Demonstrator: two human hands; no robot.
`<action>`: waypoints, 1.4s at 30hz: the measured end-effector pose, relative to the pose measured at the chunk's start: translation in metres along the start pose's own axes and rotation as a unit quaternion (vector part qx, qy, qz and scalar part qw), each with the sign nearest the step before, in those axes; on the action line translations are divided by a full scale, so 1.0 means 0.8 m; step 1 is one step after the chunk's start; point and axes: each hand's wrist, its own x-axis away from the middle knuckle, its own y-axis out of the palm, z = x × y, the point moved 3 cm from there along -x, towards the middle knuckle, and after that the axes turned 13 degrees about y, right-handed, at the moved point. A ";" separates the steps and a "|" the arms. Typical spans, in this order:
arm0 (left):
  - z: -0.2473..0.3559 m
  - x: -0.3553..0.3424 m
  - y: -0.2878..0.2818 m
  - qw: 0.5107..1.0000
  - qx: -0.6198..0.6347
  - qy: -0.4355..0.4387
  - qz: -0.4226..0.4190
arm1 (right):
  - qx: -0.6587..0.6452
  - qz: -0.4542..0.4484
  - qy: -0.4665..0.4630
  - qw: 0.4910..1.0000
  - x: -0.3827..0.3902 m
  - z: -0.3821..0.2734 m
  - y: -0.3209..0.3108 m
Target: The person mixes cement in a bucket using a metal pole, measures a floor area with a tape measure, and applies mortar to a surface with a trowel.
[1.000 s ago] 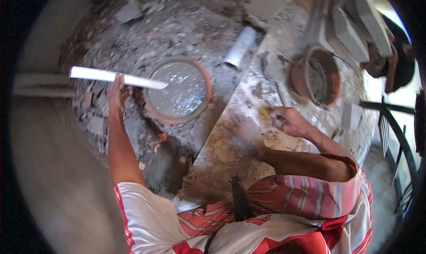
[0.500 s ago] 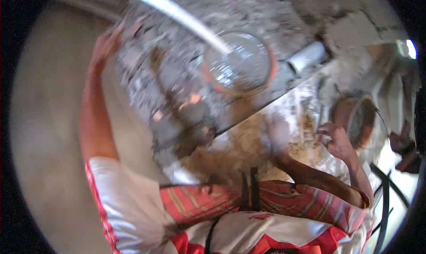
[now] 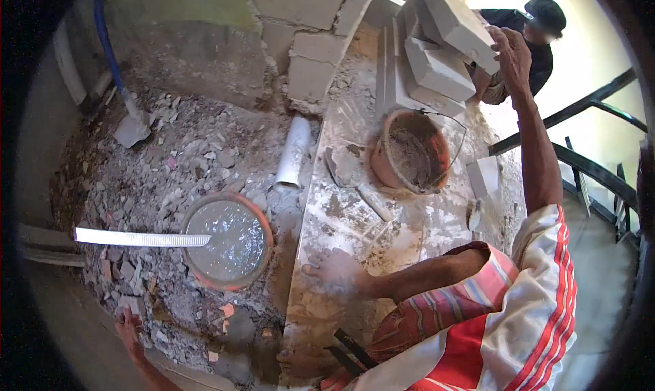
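Observation:
My right hand (image 3: 514, 58) reaches to the upper right, its fingers bent against the end of a pale building block (image 3: 458, 24). That block lies tilted on top of other blocks (image 3: 439, 69). At the lower left my left hand (image 3: 128, 328) is open, fingers apart, at the border between the rubble (image 3: 174, 145) and the wall. It is nearest to a small broken piece (image 3: 131, 302). An orange bucket (image 3: 382, 160) holding grey mortar stands below the blocks. Left of centre is a round tub of water (image 3: 228, 244), with a white ribbed strip (image 3: 140, 238) reaching into it.
A blue-handled shovel (image 3: 133, 126) leans at the back left. A white pipe (image 3: 293, 152) lies beside the slab edge. My bare foot (image 3: 336, 268) rests on the stained slab (image 3: 409, 237). Dark metal bars (image 3: 587, 160) stand at right. Another person (image 3: 539, 39) crouches behind the blocks.
The view has swung toward the right. My right hand has gone from beside the bucket to the top block. My left hand stays at the rubble's edge by the wall.

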 end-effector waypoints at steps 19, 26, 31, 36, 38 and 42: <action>0.036 0.038 -0.008 0.996 0.036 0.066 0.049 | 0.218 0.017 0.036 0.975 -0.111 0.253 -0.064; 0.048 0.046 -0.007 0.999 0.020 0.044 0.003 | 0.355 0.096 0.026 0.929 -0.101 0.242 -0.040; 0.036 0.042 -0.008 0.999 0.029 0.031 0.022 | 0.323 0.111 0.128 0.931 -0.110 0.273 -0.055; 0.012 0.032 -0.002 0.997 -0.048 0.053 -0.038 | 0.299 0.070 0.232 0.923 -0.106 0.291 -0.071; 0.000 0.033 -0.003 0.998 -0.019 0.038 0.046 | 0.321 0.110 0.218 0.915 -0.095 0.285 -0.073; -0.017 0.031 0.000 0.999 0.020 0.038 0.021 | 0.269 0.177 0.166 0.932 -0.070 0.260 -0.066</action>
